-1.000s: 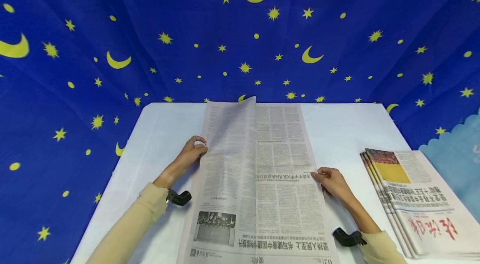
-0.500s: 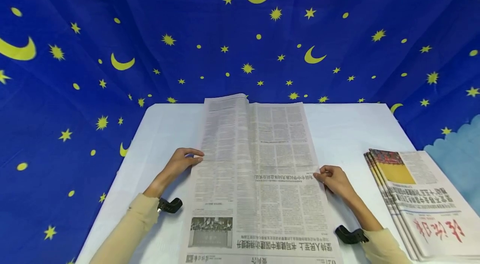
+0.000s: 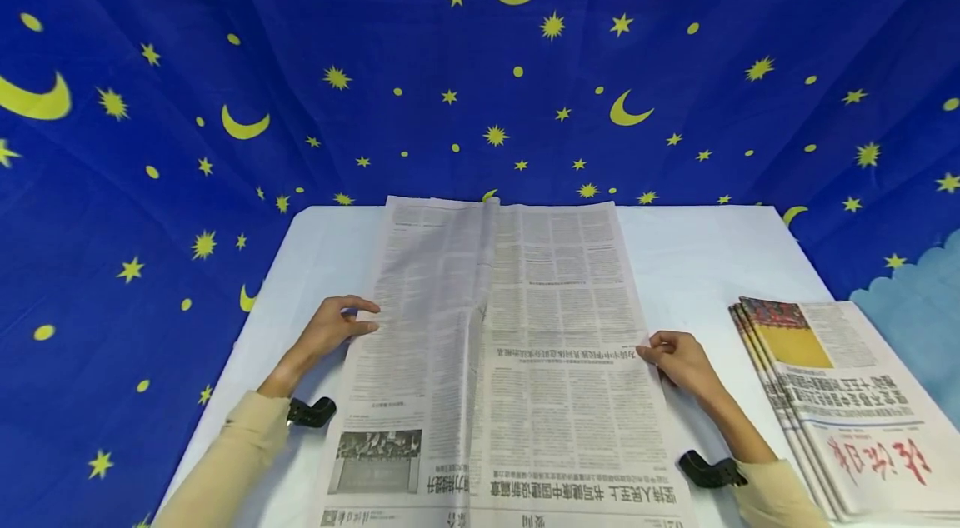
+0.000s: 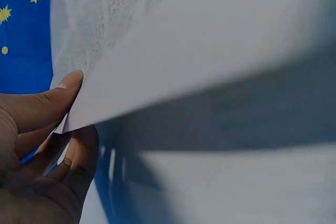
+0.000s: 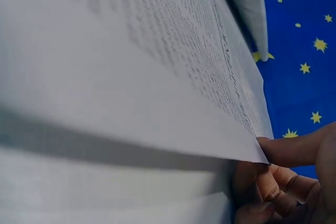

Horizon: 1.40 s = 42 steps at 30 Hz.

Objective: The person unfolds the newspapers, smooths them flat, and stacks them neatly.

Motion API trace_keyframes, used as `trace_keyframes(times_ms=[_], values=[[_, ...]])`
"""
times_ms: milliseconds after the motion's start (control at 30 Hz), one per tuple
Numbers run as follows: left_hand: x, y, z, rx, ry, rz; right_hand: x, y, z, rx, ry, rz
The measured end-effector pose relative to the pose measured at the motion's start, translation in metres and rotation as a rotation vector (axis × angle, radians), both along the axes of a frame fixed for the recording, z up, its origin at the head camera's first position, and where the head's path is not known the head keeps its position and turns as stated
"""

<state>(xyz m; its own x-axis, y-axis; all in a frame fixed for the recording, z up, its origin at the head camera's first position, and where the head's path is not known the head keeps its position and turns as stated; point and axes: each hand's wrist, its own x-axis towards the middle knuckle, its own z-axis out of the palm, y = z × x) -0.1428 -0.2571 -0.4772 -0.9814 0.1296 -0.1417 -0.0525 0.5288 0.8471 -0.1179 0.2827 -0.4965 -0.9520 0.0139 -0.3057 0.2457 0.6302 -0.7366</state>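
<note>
A: Okay, what's on the left of your feed?

B: From my seat, I've got the left hand [image 3: 324,332] pinching the left edge of the newspaper [image 3: 558,403], thumb above, fingers below, next to no gap at the tips. That wrist view's dim and blurry, so I can't say how firm it is.

A: And the paper itself?

B: Spread over the middle of the surface [image 3: 697,261], raised crease down its centre. I'd guess it's held by opposite edges so both pages can lie out evenly.

A: Right side?

B: The right hand [image 3: 682,363] nips the right edge likewise. Further right sits a stack of newspapers [image 3: 862,395], apart from the sheet, probably parked there for working room.
</note>
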Motion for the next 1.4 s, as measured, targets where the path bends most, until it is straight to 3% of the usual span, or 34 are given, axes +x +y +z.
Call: trace_keyframes(times_ms=[300, 600, 900, 1400], values=[[0.0, -0.02, -0.009, -0.084, 0.088, -0.003, 0.0, 0.012, 0.002, 0.048, 0.027, 0.018], [0.002, -0.037, -0.012, -0.304, 0.176, 0.023, -0.001, 0.024, -0.001, 0.068, 0.026, -0.011], [0.008, -0.056, -0.006, -0.382, 0.177, 0.08, 0.001, 0.028, 0.001, 0.096, 0.037, -0.014], [0.013, -0.091, -0.003, -0.405, 0.157, 0.079, -0.001, 0.046, 0.001, 0.156, 0.067, -0.045]])
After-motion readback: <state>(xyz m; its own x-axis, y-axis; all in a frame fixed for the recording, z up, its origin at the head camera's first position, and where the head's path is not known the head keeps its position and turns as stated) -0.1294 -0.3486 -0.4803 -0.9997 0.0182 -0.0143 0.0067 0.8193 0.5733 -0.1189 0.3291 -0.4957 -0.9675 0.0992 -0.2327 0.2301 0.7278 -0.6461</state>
